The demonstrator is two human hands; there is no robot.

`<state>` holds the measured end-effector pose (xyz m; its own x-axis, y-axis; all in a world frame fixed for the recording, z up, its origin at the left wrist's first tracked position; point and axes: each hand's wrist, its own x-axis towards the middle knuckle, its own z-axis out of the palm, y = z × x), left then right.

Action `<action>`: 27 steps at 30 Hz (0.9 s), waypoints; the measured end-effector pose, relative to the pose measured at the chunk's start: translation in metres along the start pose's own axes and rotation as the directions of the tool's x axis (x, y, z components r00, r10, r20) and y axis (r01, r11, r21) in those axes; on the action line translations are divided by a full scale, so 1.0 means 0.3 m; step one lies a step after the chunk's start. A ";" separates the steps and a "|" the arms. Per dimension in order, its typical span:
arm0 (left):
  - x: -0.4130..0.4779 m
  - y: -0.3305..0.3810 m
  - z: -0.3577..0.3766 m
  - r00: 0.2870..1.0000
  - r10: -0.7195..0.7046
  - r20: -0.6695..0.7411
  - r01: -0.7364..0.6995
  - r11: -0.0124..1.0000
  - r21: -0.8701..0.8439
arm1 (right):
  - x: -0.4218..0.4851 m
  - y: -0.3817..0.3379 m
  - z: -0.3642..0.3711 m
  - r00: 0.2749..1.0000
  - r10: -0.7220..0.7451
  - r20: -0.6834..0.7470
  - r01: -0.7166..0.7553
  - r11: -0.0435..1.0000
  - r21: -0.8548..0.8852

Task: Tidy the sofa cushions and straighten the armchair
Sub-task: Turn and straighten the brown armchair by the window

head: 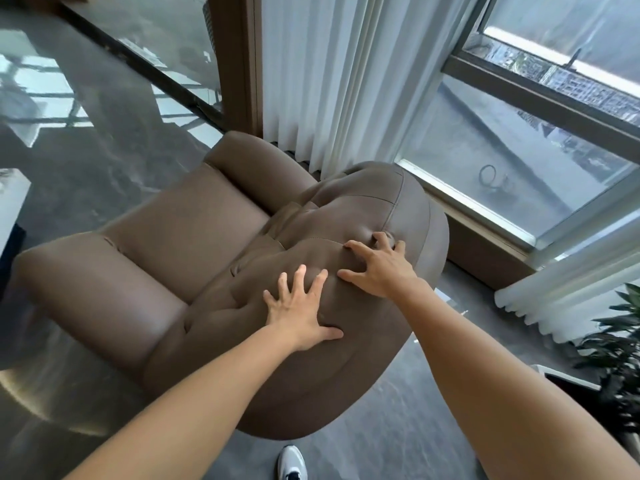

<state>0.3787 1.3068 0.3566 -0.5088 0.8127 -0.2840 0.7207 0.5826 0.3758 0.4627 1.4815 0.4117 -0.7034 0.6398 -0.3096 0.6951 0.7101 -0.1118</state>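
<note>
Glossy grey marble floor [86, 161] all around, with white pleated curtains [329, 81] and a large brown-framed window [540, 109] close behind. Both hands flat and spread on the padded back of the brown leather tufted armchair [194, 237], gripping nothing: left hand [299, 315] pressed palm-down near the middle of the backrest, thumb splayed toward the outer edge, fingers fanned over the quilting; right hand [379, 266] higher up toward the rounded headrest, fingertips dug into a tufted dimple. Armchair skewed at an angle to the window line, seat facing away to the left, back bulging toward the viewer, one rounded arm near the curtain hem. Judged as mid-push, turning the chair square. Risks from here: palms sliding on smooth leather, since nothing is actually grasped, so a shove could slip off and lose control; an uneven push, right hand high and left hand low, likely to tip or over-rotate the chair rather than swivel it cleanly; base possibly skidding on polished stone and scuffing it. Far arm close to the curtain folds, liable to catch and drag fabric. White sneaker [292, 462] just under the back edge, toes exposed if the chair swings back. Green potted plant [620, 344] at right, near enough to brush on a wide swing. No sofa cushions in view.
</note>
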 end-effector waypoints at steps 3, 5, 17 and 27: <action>-0.057 -0.059 -0.002 1.000 0.024 0.001 -0.024 1.000 0.001 | -0.057 -0.056 0.027 1.000 0.016 0.003 -0.016 1.000 0.010; -0.105 -0.107 -0.010 0.999 0.041 0.005 -0.041 0.999 0.003 | -0.104 -0.108 0.045 0.999 0.035 0.008 -0.035 0.999 0.010; -0.523 -0.655 -0.128 0.978 0.196 0.067 -0.198 0.980 0.033 | -0.485 -0.636 0.235 0.991 0.131 0.040 -0.131 0.991 0.012; -0.763 -1.138 -0.290 0.985 -0.052 0.163 0.053 0.999 -0.004 | -0.628 -1.070 0.318 0.991 -0.092 0.098 0.107 0.981 -0.163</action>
<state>0.2082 0.9232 0.3701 -0.4620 0.7682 -0.4433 0.6909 0.6251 0.3632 0.3863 1.1051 0.4158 -0.7465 0.5396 -0.3893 0.5821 0.8130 0.0107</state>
